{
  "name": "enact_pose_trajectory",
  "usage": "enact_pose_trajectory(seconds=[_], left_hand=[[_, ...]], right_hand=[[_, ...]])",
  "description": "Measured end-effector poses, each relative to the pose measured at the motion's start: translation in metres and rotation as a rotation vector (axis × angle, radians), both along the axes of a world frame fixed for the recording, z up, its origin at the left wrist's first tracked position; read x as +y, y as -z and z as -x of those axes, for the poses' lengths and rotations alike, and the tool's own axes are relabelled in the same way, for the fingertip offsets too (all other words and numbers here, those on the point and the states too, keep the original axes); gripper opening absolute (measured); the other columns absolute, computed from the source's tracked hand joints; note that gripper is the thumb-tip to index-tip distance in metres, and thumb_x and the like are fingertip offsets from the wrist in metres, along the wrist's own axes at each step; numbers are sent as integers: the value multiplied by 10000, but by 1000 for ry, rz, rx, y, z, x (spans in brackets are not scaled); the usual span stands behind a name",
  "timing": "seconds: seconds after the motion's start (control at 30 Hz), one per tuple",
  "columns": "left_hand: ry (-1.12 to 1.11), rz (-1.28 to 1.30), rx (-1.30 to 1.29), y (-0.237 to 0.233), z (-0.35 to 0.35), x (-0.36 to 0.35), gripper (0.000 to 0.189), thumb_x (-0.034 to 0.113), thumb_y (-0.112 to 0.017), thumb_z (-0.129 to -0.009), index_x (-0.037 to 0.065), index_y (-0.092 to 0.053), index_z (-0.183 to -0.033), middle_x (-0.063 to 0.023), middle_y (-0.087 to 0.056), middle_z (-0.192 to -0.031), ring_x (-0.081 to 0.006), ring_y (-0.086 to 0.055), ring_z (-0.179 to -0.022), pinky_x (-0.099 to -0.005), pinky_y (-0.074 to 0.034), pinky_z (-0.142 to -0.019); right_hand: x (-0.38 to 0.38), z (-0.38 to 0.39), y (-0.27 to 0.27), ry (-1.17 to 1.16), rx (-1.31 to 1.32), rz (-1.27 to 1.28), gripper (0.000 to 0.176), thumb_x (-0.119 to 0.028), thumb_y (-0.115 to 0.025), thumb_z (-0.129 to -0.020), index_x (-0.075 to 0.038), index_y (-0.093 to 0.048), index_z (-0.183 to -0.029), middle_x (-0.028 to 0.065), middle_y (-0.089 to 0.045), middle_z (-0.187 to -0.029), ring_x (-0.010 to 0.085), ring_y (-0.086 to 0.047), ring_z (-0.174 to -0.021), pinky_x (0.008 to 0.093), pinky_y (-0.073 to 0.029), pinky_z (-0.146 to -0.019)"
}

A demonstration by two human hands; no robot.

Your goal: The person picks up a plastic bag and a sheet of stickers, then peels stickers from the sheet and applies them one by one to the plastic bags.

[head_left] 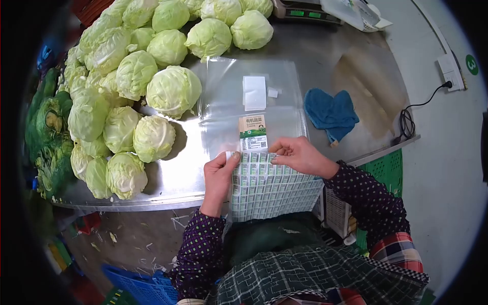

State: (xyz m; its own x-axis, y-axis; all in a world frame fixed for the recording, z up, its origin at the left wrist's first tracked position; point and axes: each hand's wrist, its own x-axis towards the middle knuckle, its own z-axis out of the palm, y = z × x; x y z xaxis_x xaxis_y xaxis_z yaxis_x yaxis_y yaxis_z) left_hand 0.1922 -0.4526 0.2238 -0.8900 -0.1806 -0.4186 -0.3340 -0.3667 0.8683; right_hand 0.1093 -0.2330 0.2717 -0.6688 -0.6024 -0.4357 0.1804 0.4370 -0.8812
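My left hand (220,175) grips the upper left edge of a sheet of small green-and-white stickers (269,190), thumb on top. The sheet slopes down over the table's front edge toward my apron. At its upper right, my right hand (301,156) has thumb and fingertips pinched together over the top row; whatever is between them is too small to make out. Just beyond the sheet, a printed label (252,133) with a green band and a square code lies on clear plastic bags (218,91). White paper slips (254,93) rest farther up on the bags.
Several cabbages (174,91) are piled on the left of the metal table (183,185). A blue cloth (331,114) lies to the right, and a scale (305,11) stands at the back. Green crates (381,173) and a blue crate (140,282) are below table height.
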Motion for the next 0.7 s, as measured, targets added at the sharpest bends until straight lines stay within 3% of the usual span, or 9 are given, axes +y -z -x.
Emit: enact_pose_trajectory(seconds=[0.03, 0.1, 0.23, 0.33, 0.4, 0.57, 0.7], left_hand=[[3, 0, 1, -2, 0, 1, 264, 92, -654, -868, 66, -565, -620, 92, -500, -633, 3, -376, -585, -187, -325, -516], [-33, -31, 10, -8, 2, 5, 388, 86, -676, -852, 95, -431, -551, 110, -386, -602, 1, -281, -588, -201, -250, -499], [12, 90, 68, -8, 1, 11, 391, 87, -690, -839, 76, -426, -550, 109, -353, -582, -3, -281, -580, -212, -234, -487], [-1, 98, 41, -9, 1, 19, 396, 93, -692, -838, 59, -423, -548, 106, -352, -581, -4, -284, -580, -213, -237, -485], [-1, 149, 47, -15, 2, 20, 371, 109, -687, -845, 44, -469, -552, 102, -387, -571, -2, -295, -570, -215, -240, -476], [-31, 129, -26, -23, 2, 24, 286, 141, -684, -849, 25, -600, -601, 78, -481, -556, 2, -341, -536, -212, -260, -455], [-87, 13, -78, -15, 2, 24, 270, 134, -685, -844, 24, -617, -607, 65, -503, -563, -3, -363, -523, -209, -271, -453]], right_hand=[[1, -2, -2, 3, 1, 0, 257, -41, -679, -803, 19, -603, -1042, 56, -644, -841, 69, -589, -786, 231, -493, -700], [1, -5, -9, 5, 97, -10, 222, -98, -662, -800, 28, -626, -979, 127, -661, -768, 138, -625, -700, 285, -495, -652], [-9, 2, -8, -110, 345, -20, 263, -112, -686, -810, 16, -621, -1030, 98, -659, -845, 162, -632, -770, 291, -505, -706], [-32, 5, -14, -144, 447, -29, 238, -135, -684, -791, 6, -638, -978, 107, -654, -867, 243, -641, -788, 315, -503, -686], [-39, -2, -10, -146, 690, -135, 216, -158, -697, -756, -17, -652, -914, 95, -644, -855, 275, -627, -789, 338, -494, -644], [-45, -18, -8, -97, 989, -252, 171, -174, -712, -706, -78, -651, -833, 32, -605, -798, 238, -592, -731, 346, -477, -591], [-46, -23, -9, -125, 1179, -297, 119, -149, -705, -690, -115, -638, -782, -1, -569, -769, 190, -565, -695, 329, -467, -567]])
